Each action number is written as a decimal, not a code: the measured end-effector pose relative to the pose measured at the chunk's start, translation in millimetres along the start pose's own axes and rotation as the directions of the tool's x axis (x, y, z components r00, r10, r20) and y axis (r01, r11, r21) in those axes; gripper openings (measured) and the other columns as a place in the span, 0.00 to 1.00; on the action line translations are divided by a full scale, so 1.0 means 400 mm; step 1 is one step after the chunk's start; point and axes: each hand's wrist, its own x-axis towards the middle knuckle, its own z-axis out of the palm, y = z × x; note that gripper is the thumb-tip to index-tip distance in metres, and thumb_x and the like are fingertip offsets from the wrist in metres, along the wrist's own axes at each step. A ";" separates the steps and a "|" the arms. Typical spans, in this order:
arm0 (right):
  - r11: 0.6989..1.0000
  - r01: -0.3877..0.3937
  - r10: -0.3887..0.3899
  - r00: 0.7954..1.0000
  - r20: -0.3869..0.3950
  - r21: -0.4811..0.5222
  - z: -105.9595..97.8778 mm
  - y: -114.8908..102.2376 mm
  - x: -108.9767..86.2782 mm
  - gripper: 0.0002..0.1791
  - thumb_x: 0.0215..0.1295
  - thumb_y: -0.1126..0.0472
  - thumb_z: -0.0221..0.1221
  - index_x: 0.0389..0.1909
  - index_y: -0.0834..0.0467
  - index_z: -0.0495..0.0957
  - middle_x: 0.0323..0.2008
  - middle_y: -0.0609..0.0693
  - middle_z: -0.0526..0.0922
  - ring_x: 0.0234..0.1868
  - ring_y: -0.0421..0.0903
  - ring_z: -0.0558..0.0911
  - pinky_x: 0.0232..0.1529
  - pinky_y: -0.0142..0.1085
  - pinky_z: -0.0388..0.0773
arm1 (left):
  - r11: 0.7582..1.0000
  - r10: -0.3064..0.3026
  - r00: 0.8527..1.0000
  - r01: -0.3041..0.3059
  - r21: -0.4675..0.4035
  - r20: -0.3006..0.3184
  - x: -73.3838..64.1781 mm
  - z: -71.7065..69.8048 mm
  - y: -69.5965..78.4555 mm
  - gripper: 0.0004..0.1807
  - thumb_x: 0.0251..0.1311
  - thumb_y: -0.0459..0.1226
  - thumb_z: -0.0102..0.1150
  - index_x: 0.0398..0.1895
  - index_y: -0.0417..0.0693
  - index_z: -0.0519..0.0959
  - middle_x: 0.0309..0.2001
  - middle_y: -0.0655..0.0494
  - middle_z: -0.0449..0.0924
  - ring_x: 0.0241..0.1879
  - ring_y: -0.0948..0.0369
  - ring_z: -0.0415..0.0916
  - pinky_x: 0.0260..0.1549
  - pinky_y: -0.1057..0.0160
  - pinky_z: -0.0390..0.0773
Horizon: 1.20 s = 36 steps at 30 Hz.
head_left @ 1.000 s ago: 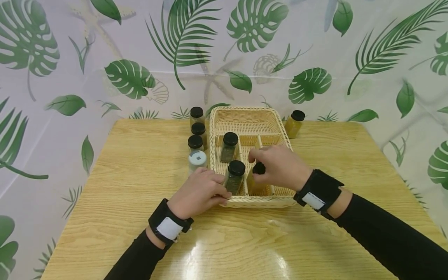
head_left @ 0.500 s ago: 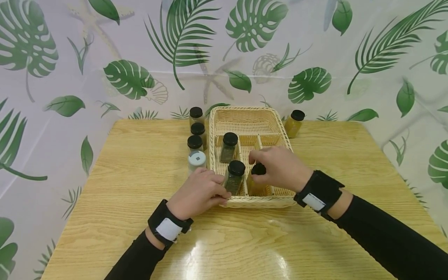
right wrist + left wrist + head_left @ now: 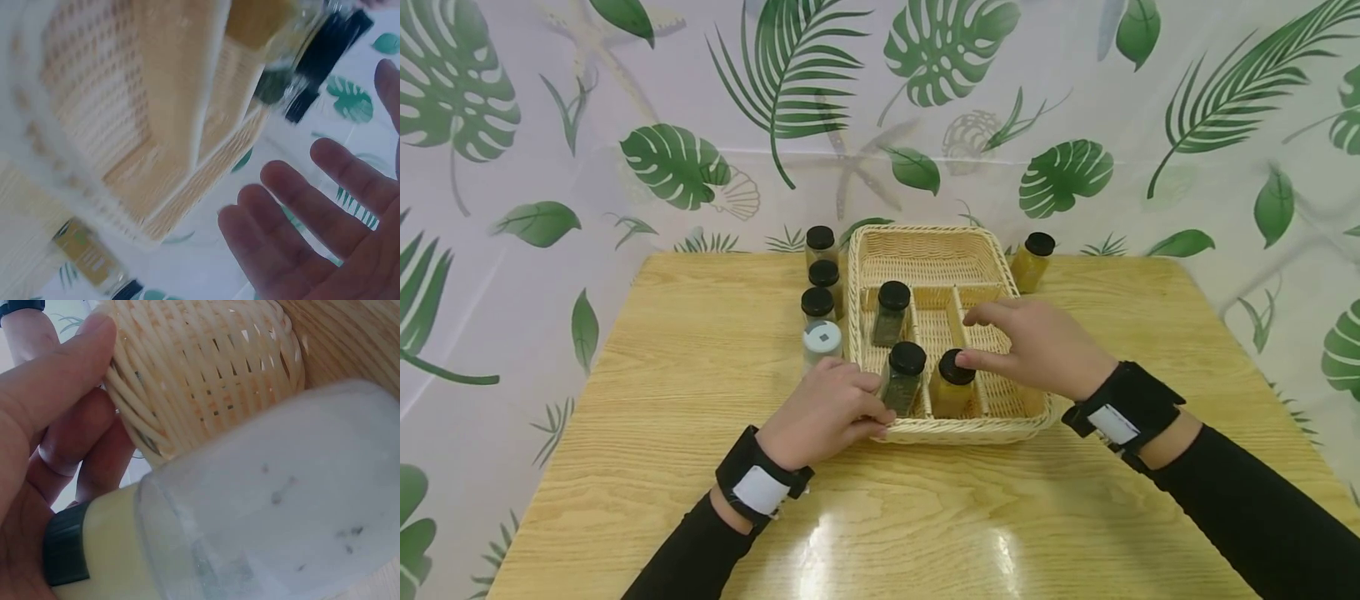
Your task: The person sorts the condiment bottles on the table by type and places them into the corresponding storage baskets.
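Observation:
In the head view my left hand (image 3: 823, 412) pinches the front-left rim of a wicker basket (image 3: 962, 431) divided into compartments. The left wrist view has the thumb (image 3: 69, 365) against the woven wall, with the other fingers curled behind it. My right hand (image 3: 1037, 346) has its fingers spread above the basket's right side, holding nothing. Beside its thumb, a black-lidded jar of yellow spice (image 3: 952, 392) stands in the front middle compartment. In the compartment to its left are two black-lidded jars of dark green herbs, one in front (image 3: 901, 387) and one behind (image 3: 890, 321).
Left of the basket stands a row of jars, several black-lidded (image 3: 817, 304) and one white-lidded (image 3: 822, 337). That white-filled jar (image 3: 269, 500) looms large in the left wrist view. Another yellow spice jar (image 3: 1032, 265) stands behind right on the wooden table (image 3: 700, 350).
My right hand has let go of the yellow spice jar's lid and moved right, its fingers spreading. The jar stays in the basket. My left hand keeps its grip on the rim.

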 end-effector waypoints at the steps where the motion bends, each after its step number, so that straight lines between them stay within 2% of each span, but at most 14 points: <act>1: 1.000 -0.012 0.012 1.000 -0.006 -0.001 -0.005 0.009 -0.002 0.30 0.58 0.33 0.56 0.48 0.53 0.78 0.43 0.50 0.82 0.42 0.49 0.80 0.41 0.46 0.77 | 1.000 0.000 1.000 0.000 -0.002 0.000 0.000 -0.001 0.000 0.04 0.51 0.48 0.67 0.31 0.65 0.86 0.24 0.69 0.62 0.29 0.68 0.68 0.35 0.60 0.62; 8: 0.996 -0.092 0.091 0.994 -0.058 -0.014 -0.027 0.081 -0.010 0.26 0.59 0.39 0.60 0.49 0.54 0.78 0.45 0.53 0.80 0.45 0.53 0.78 0.44 0.50 0.75 | 1.000 -0.001 1.000 0.001 -0.002 0.002 0.001 -0.004 -0.001 0.05 0.51 0.48 0.67 0.30 0.64 0.86 0.24 0.69 0.64 0.30 0.68 0.69 0.35 0.60 0.63; 13: 0.991 -0.131 0.130 0.991 -0.039 -0.025 -0.027 0.139 -0.010 0.29 0.59 0.41 0.61 0.52 0.58 0.76 0.48 0.56 0.78 0.48 0.54 0.76 0.46 0.52 0.73 | 1.000 -0.008 1.000 0.008 0.005 0.001 0.003 -0.005 0.001 0.05 0.50 0.48 0.67 0.30 0.65 0.86 0.25 0.70 0.65 0.31 0.67 0.69 0.38 0.59 0.64; 17: 0.986 -0.168 0.167 0.985 -0.043 -0.021 -0.028 0.177 -0.013 0.29 0.59 0.43 0.62 0.54 0.58 0.74 0.48 0.56 0.78 0.48 0.55 0.76 0.47 0.53 0.72 | 1.000 -0.007 1.000 0.007 -0.004 0.002 0.005 -0.005 0.004 0.05 0.50 0.48 0.67 0.30 0.64 0.86 0.25 0.70 0.66 0.32 0.67 0.69 0.39 0.59 0.64; 21: 0.976 -0.217 0.216 0.975 -0.048 -0.010 -0.033 0.201 -0.018 0.27 0.60 0.44 0.61 0.55 0.55 0.73 0.48 0.55 0.78 0.47 0.56 0.76 0.46 0.54 0.72 | 1.000 -0.004 1.000 0.004 -0.009 0.002 0.007 -0.003 0.005 0.05 0.50 0.48 0.68 0.30 0.64 0.86 0.25 0.70 0.66 0.32 0.67 0.69 0.40 0.58 0.64; 27: 0.955 -0.297 0.296 0.955 -0.017 -0.025 -0.037 0.227 -0.022 0.27 0.62 0.44 0.59 0.57 0.55 0.73 0.53 0.59 0.76 0.53 0.60 0.73 0.50 0.57 0.69 | 1.000 0.000 1.000 0.000 -0.008 0.002 0.009 0.003 0.005 0.06 0.49 0.48 0.68 0.31 0.64 0.86 0.25 0.70 0.65 0.31 0.68 0.68 0.39 0.59 0.64; 36: 0.943 -0.331 0.332 0.943 0.004 -0.029 -0.040 0.264 0.010 0.29 0.63 0.41 0.57 0.59 0.55 0.71 0.53 0.61 0.75 0.49 0.61 0.74 0.48 0.56 0.71 | 1.000 0.000 1.000 0.000 -0.005 -0.008 0.002 0.002 0.005 0.05 0.50 0.48 0.67 0.30 0.64 0.86 0.23 0.68 0.63 0.28 0.68 0.65 0.35 0.59 0.62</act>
